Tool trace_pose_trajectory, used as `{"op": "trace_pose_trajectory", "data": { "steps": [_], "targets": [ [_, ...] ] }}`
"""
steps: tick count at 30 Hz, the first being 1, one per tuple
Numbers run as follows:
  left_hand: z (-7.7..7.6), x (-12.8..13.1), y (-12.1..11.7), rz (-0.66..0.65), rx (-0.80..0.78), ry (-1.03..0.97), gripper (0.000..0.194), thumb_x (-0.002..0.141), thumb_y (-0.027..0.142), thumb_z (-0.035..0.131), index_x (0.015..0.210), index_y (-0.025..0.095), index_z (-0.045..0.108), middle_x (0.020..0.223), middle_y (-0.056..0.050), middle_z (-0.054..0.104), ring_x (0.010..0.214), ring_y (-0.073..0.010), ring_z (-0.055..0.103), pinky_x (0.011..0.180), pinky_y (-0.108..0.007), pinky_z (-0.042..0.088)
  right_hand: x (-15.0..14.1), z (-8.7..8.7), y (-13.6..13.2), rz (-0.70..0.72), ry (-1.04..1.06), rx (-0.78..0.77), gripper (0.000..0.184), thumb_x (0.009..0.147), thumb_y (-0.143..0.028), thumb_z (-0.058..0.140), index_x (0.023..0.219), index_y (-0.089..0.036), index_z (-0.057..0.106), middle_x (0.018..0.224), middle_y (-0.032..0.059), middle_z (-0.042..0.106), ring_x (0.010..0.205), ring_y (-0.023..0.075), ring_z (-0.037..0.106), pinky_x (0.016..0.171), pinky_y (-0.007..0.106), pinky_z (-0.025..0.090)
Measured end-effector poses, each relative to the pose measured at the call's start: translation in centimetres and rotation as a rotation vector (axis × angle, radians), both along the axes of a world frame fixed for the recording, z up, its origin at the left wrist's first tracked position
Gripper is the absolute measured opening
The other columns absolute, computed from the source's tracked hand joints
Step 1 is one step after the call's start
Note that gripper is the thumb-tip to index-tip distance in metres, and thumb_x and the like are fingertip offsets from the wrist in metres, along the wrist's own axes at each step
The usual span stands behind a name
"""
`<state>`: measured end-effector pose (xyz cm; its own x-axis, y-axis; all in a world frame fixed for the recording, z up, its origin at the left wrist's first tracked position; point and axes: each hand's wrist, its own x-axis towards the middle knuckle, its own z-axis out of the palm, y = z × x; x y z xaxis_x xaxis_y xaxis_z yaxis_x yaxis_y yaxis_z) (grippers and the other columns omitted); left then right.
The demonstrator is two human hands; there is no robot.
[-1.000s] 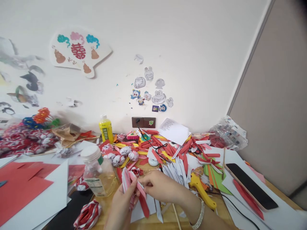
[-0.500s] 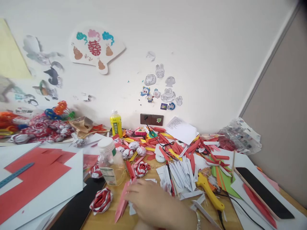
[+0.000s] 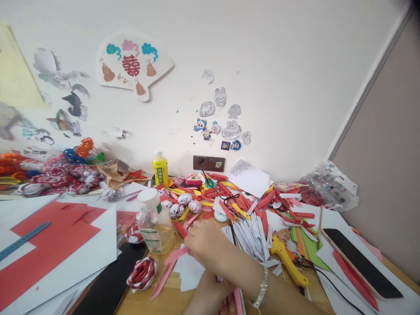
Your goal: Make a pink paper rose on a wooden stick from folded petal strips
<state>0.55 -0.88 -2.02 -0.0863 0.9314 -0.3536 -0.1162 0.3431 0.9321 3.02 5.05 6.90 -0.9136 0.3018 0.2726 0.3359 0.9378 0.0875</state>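
Observation:
My right hand (image 3: pixel 208 245), a bracelet on its wrist, reaches across the table with fingers closed on the end of a pink folded paper strip (image 3: pixel 179 253). Another pink strip (image 3: pixel 162 282) lies just below it on the wood. Under the right forearm, at the bottom edge, my left hand (image 3: pixel 211 293) curls around a partly hidden pink-and-white folded paper piece (image 3: pixel 238 301). White paper pieces (image 3: pixel 190 271) lie between the hands and the strips. A red-and-white paper rose (image 3: pixel 142 274) rests to the left.
A clear jar with a white lid (image 3: pixel 154 223) stands behind the rose. To the right are many white folded strips (image 3: pixel 254 238), a yellow glue gun (image 3: pixel 288 262) with a cord, and a phone (image 3: pixel 361 262). Red and white sheets (image 3: pixel 55 245) cover the left side.
My right hand has lifted slightly, taking the end of a pink strip. My left hand and the paper piece in it have come into view below.

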Motion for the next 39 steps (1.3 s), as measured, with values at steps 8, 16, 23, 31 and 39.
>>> {"op": "trace_pose_trajectory", "data": {
  "steps": [8,16,23,31,39],
  "targets": [
    [2.1,-3.0,1.2,0.137,0.151,-0.057,0.053,0.058,0.062,0.062,0.077,0.013,0.061,0.037,0.005,0.052,0.030,-0.0052,0.036,0.033,-0.018,0.020,7.3,1.4,0.2,-0.366,0.699,-0.669,0.012,0.074,-0.010,0.058,0.082,-0.018,0.064,0.068,-0.0020,0.061,0.062,0.0124,0.056,0.059,0.021,0.041],
    [3.6,-2.8,0.9,0.244,0.240,-0.150,0.045,0.053,0.058,0.069,0.051,0.017,0.050,0.038,0.004,0.051,0.034,-0.0052,0.036,0.037,-0.018,0.022,6.5,-1.8,-1.1,-0.332,0.710,-0.677,0.020,0.077,-0.009,0.055,0.083,-0.020,0.071,0.073,0.0023,0.066,0.067,0.0150,0.058,0.063,0.023,0.042],
    [3.7,-2.6,0.4,0.248,0.256,-0.244,0.042,0.058,0.053,0.069,0.050,0.017,0.051,0.043,0.003,0.051,0.040,-0.0072,0.039,0.041,-0.019,0.028,6.3,-2.5,-0.9,-0.239,0.805,-0.663,0.021,0.079,-0.010,0.054,0.082,-0.020,0.072,0.073,0.0025,0.063,0.068,0.0139,0.058,0.064,0.022,0.044],
    [3.8,-2.5,0.2,0.270,0.271,-0.274,0.039,0.058,0.051,0.071,0.056,0.016,0.053,0.047,0.004,0.053,0.042,-0.0074,0.040,0.042,-0.020,0.029,6.3,-2.7,-1.3,-0.226,0.799,-0.675,0.020,0.080,-0.009,0.054,0.077,-0.019,0.070,0.073,0.0018,0.059,0.069,0.0127,0.056,0.064,0.021,0.044],
    [3.4,-2.8,0.6,0.301,0.257,-0.174,0.047,0.060,0.056,0.066,0.045,0.018,0.044,0.040,0.004,0.051,0.041,-0.0078,0.041,0.041,-0.019,0.027,6.3,-2.1,-2.2,-0.287,0.650,-0.536,0.017,0.079,-0.006,0.053,0.076,-0.017,0.066,0.082,0.0037,0.056,0.080,0.0157,0.051,0.070,0.025,0.040]
  ]
}}
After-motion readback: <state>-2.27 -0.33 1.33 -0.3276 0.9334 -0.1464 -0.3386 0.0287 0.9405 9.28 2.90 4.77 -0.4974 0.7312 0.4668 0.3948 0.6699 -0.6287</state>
